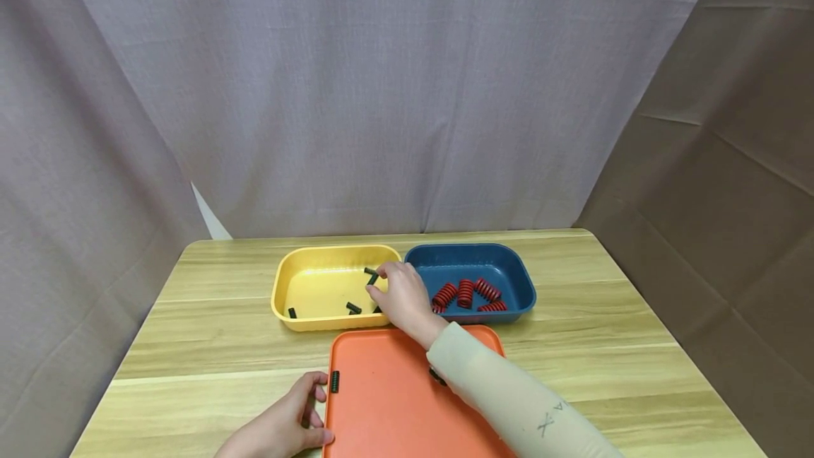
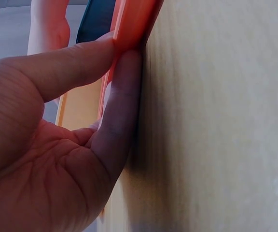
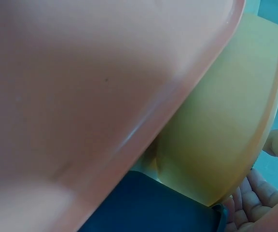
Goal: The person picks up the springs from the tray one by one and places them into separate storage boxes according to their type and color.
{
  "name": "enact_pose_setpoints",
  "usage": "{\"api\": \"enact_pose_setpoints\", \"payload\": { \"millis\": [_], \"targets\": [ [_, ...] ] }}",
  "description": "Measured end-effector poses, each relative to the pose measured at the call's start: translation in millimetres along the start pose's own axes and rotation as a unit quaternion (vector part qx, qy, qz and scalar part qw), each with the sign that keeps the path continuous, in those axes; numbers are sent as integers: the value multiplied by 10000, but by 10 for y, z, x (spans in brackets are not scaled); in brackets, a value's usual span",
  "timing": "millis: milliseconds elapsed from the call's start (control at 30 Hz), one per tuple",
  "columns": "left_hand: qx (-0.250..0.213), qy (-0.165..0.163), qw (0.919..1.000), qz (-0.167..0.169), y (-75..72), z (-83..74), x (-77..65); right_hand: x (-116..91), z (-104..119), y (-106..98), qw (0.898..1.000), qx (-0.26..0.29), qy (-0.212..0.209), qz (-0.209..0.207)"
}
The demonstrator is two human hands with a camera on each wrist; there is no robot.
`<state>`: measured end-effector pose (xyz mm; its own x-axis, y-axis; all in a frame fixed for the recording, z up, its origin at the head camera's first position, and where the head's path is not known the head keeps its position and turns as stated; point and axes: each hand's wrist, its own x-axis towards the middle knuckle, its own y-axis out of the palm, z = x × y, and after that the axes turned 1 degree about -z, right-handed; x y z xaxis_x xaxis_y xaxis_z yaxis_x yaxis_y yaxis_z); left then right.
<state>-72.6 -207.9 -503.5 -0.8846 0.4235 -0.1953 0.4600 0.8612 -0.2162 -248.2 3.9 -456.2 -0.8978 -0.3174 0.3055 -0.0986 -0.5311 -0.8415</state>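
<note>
My left hand grips the left edge of an orange tray, with the thumb on the rim and fingers curled against its side and underside. Over the right end of a yellow bin, my right hand pinches a small dark green spring between thumb and index finger. Several similar springs lie in that bin, one spring near its front wall. On the tray, a dark spring stands along the left rim; another spring is partly hidden by the right sleeve.
A blue bin with several larger red springs sits right of the yellow bin, close beside it. Both stand behind the tray on a wooden table. Grey curtains hang behind and to the left; a brown one hangs at right.
</note>
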Motion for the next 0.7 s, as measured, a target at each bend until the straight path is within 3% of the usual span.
{"api": "enact_pose_setpoints", "payload": {
  "millis": [467, 700],
  "targets": [
    [9, -20, 10000, 31, 6, -30, -7, -73, 55, -28, 9995, 225, -30, 223],
    [7, -38, 10000, 59, 8, -42, -9, -245, 133, -119, 9942, 921, -227, 499]
  ]
}}
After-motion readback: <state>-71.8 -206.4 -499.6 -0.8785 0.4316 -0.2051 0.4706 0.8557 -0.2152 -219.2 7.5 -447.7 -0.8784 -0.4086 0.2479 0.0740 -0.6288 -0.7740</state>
